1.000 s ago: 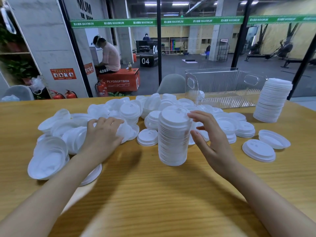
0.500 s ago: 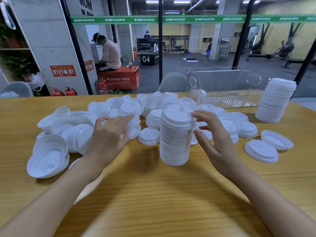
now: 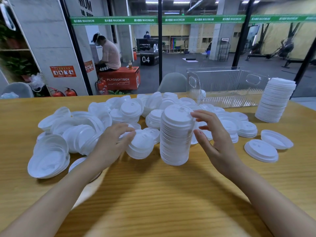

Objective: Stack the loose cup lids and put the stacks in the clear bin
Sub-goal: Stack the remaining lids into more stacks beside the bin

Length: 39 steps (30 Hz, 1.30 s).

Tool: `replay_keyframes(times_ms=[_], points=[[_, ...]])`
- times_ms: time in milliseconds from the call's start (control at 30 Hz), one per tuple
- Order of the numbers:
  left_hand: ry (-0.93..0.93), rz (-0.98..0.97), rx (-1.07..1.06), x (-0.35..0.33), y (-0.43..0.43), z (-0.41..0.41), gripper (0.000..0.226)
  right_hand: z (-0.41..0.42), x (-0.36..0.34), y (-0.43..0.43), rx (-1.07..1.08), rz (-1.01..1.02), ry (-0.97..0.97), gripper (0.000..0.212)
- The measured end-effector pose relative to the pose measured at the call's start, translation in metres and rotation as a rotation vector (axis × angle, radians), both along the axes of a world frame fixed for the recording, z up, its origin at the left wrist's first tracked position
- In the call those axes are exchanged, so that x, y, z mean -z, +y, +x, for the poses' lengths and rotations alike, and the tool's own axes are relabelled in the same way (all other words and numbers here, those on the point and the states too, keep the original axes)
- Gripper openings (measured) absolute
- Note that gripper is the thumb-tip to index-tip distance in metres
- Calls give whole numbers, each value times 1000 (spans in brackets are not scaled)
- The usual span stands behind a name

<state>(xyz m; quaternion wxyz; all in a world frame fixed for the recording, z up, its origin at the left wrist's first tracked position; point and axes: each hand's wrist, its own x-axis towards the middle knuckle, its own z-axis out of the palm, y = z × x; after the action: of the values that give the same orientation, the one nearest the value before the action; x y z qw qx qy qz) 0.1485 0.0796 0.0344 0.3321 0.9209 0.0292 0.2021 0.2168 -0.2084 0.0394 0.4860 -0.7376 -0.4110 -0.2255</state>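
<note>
Brought nearer the stack (image 3: 177, 137) at mid-desk (image 3: 153, 194), some lids (image 3: 142, 146) are gripped by the left hand (image 3: 111, 144), the right hand (image 3: 217, 141) is held open beside it, and most loose lids (image 3: 82, 127) are left unstacked, the far-edge bin (image 3: 227, 86) hardly filled.

Gym — plyo boxes (image 3: 121, 80), exercise machines (image 3: 283, 47), glass wall, wooden table (image 3: 153, 194)
</note>
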Motion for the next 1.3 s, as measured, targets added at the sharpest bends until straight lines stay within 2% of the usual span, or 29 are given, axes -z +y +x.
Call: replay_keyframes(times_ms=[67,133,267,467,600,733,900,1067,1167,1300], points=[[68,84,22,3,4,-1,62,0,0,0,1,-2,-1,33],[118,177,47,5,3,-2,79,0,0,0,0,-2,-1,33],[103,318,98,5,0,-4,90,0,0,0,0,-5,0,32],[83,273,102,5,-6,-7,80,-1,-1,-1,1,-4,8,32],[61,36,126,-1,-12,-10,53,-1,-1,-1,-1,-5,12,32],[8,-89,135,-2,-15,-9,47,-1,-1,-1,-1,-8,17,32],[-24,-112,111,-4,-16,-9,57,-2,-1,-1,-9,-9,26,32],[-219,-236,-2,-27,-26,-7,56,-1,-1,-1,-3,-8,12,33],[-309,-265,51,-46,-42,-4,53,-1,0,-1,7,0,2,35],[-308,-212,160,-61,-71,5,51,1,0,-2,29,27,-21,37]])
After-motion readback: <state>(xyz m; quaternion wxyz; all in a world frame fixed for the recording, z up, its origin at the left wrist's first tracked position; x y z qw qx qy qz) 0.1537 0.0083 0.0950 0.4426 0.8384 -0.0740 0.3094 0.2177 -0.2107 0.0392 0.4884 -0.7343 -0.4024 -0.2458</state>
